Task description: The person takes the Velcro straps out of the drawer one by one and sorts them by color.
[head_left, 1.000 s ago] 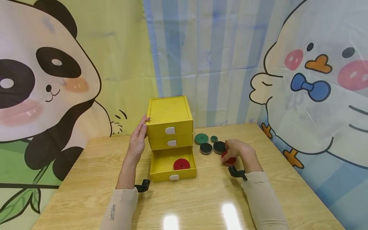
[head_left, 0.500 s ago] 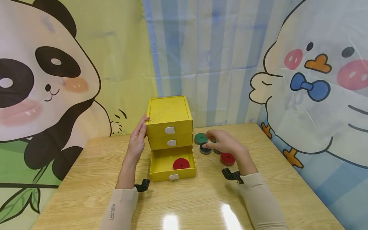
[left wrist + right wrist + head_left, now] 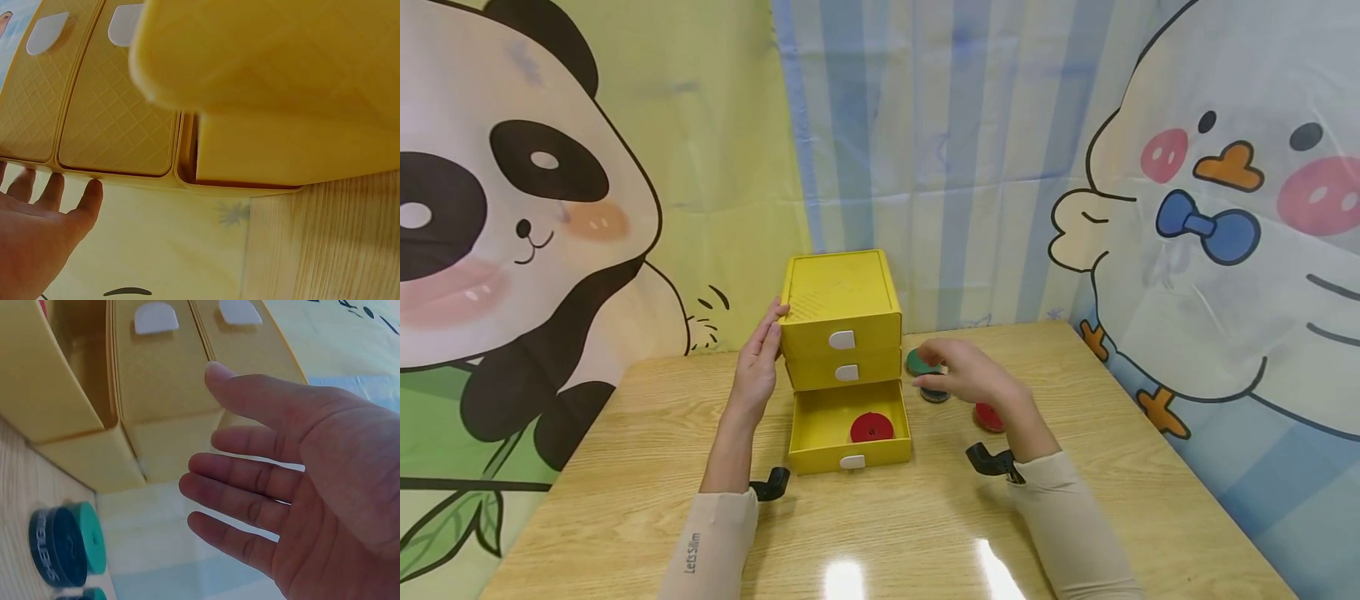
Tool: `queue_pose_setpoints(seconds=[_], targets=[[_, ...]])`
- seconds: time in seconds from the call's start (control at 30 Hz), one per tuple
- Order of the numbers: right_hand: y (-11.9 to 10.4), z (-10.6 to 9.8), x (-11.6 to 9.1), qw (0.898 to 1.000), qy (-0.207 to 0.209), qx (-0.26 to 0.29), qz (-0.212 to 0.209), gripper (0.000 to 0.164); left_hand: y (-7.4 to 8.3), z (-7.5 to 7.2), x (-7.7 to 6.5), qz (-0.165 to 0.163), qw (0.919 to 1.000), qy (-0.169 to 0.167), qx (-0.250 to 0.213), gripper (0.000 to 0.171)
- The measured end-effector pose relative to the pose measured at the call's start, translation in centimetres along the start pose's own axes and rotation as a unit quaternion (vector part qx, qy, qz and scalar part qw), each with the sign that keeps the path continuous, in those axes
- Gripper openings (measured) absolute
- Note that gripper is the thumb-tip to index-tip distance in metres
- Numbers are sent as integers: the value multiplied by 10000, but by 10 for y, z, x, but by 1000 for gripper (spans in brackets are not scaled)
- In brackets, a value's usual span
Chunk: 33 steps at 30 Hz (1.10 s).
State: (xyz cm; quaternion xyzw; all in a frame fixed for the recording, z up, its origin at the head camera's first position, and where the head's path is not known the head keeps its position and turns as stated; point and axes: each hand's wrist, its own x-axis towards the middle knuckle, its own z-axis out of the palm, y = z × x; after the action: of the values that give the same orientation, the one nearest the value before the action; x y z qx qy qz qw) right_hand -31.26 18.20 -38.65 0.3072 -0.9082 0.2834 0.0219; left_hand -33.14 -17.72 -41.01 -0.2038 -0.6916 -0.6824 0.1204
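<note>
A yellow drawer box (image 3: 842,287) stands on the table with its bottom drawer (image 3: 812,460) pulled out. Inside that drawer lies a flat red roll (image 3: 872,427) of strap-like material. My left hand (image 3: 758,362) rests on the box's left side with fingertips touching the wall. To the right of the box, my right hand (image 3: 973,372) hovers with fingers apart and nothing in them. Below and beside it are a green roll (image 3: 917,364), a black roll (image 3: 935,395) with lettering on its edge, and a red roll (image 3: 988,418), partly covered by the hand and wrist.
White tabs serve as handles on the drawers, such as the top one (image 3: 842,340). Behind the wooden table (image 3: 850,533) hangs a printed cloth (image 3: 1000,167). In the right wrist view a small green roll (image 3: 95,594) shows at the bottom edge.
My right hand has come off the red roll on the table and moved left, over the black and green rolls. My left hand stays against the box.
</note>
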Motion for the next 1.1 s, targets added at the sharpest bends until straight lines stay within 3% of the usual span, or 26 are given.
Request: queue_pose_setpoints(seconds=[0.33,1.1], targets=[[-16,8,11,9994,-224,172,-174,46,1,-1,1,56,10000,-6,-30,50],[-37,31,26,9970,-663,-58,-389,42,0,-1,1,-12,10000,47,43,50]])
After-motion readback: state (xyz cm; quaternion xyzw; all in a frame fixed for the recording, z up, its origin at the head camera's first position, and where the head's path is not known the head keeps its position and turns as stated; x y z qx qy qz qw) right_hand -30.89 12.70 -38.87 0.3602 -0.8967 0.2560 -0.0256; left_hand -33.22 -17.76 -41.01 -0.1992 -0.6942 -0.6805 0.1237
